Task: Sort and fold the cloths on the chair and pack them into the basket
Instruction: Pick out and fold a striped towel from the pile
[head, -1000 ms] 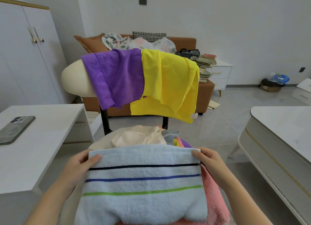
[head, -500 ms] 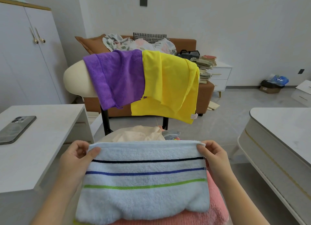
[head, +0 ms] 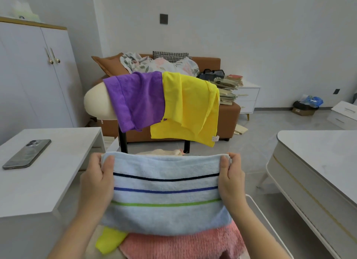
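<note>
Head view: left hand (head: pixel 97 178) and right hand (head: pixel 230 176) pinch the top corners of a light-blue striped towel (head: pixel 166 191), held above the seat pile. Purple cloth (head: pixel 137 100) and yellow cloth (head: pixel 190 107) hang unfolded over the cream chair back (head: pixel 96 104) (no basket visible); early going.

A phone (head: pixel 27 154) lies flat on the white table (head: pixel 58 173) on the left. Far back, a brown sofa (head: pixel 228 111) holds a stack of books (head: pixel 229 88).
</note>
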A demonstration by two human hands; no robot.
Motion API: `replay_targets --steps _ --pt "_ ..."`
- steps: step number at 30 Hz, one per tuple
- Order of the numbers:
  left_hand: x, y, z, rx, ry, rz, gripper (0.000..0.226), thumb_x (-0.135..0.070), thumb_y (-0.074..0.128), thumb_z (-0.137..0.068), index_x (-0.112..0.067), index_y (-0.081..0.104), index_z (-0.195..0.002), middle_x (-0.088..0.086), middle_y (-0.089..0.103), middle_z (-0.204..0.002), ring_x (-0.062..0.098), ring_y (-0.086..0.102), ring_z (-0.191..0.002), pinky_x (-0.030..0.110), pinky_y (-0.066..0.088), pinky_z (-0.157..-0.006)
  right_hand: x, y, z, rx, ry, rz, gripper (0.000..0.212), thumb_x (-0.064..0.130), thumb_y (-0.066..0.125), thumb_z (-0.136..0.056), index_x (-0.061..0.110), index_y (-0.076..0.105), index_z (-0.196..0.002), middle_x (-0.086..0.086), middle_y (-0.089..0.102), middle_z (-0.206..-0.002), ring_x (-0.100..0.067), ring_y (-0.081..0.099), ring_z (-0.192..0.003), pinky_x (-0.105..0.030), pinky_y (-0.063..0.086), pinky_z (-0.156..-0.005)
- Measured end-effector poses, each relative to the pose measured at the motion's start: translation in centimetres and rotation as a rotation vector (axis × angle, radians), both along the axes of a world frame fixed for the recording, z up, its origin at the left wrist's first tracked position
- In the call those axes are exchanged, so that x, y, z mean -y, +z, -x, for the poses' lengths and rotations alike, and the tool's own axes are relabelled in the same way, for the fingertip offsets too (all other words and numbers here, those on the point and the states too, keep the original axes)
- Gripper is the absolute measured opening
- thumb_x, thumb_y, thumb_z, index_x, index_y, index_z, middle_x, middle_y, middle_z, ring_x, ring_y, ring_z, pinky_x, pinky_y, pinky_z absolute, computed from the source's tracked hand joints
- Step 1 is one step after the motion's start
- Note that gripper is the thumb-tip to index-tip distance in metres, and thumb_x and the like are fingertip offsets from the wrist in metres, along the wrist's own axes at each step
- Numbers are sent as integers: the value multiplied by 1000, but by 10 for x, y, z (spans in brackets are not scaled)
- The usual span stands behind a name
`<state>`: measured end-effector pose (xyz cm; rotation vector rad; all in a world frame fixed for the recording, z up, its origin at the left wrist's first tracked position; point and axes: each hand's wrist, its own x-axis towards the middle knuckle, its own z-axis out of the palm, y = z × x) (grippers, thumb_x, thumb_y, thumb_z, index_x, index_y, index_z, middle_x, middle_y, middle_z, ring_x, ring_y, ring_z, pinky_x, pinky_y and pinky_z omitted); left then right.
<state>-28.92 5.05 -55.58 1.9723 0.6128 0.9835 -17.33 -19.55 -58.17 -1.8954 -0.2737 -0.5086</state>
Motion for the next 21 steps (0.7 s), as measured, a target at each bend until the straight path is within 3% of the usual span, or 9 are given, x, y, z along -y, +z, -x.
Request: replay_targets --steps 3,5,7,10,15,18,21 --pt "-1 20 9 68 58 -120 17 -23 43 -99 -9 45 -90 6 52 -70 26 44 -65 35 30 -63 9 23 3 103 -24 2 14 25 39 -101 14 42 -94 4 50 -69 -6 48 -64 -16 34 -53" --pt "-9 30 15 69 68 -122 19 -22 43 -99 -5 47 -91 13 54 -77 30 45 -72 36 31 -65 15 39 4 124 -20 0 12 24 39 -101 15 43 -94 7 50 -71 -4 47 -66 -22 31 -53" --pt "-10 40 19 60 55 -118 20 -22 42 -99 -5 47 -90 13 54 -79 29 44 -75 36 30 -66 18 49 5 123 6 -5 9 21 39 -101 14 44 -96 7 51 -74 -5 48 -68 -28 29 -54" --pt "-6 52 23 56 19 -113 21 -23 42 -100 -6 47 -89 6 52 -80 26 44 -77 32 26 -66 22 57 5 140 1 -9 12 23 39 -101 14 44 -96 6 52 -77 -5 49 -70 -18 35 -57" --pt "-8 64 23 67 -71 -86 21 -25 42 -100 -8 50 -91 -4 53 -75 19 48 -73 28 33 -58 29 60 -1 56 32 -52 14 23 39 -101 12 46 -98 0 53 -83 -8 49 -75 -23 39 -62" --pt "-8 77 21 104 -132 -106 21 -26 42 -99 -9 50 -91 -6 54 -77 7 49 -70 13 35 -57 34 62 -6 -5 83 1 10 21 42 -100 13 46 -98 2 53 -83 -8 49 -75 -18 36 -60" --pt "-6 100 15 114 -186 -183 22 -28 43 -98 -8 51 -92 -1 56 -78 9 51 -70 15 36 -57 46 60 -15 -125 158 115 6 17 49 -97 11 50 -96 -2 57 -87 -14 53 -78 -22 42 -64"
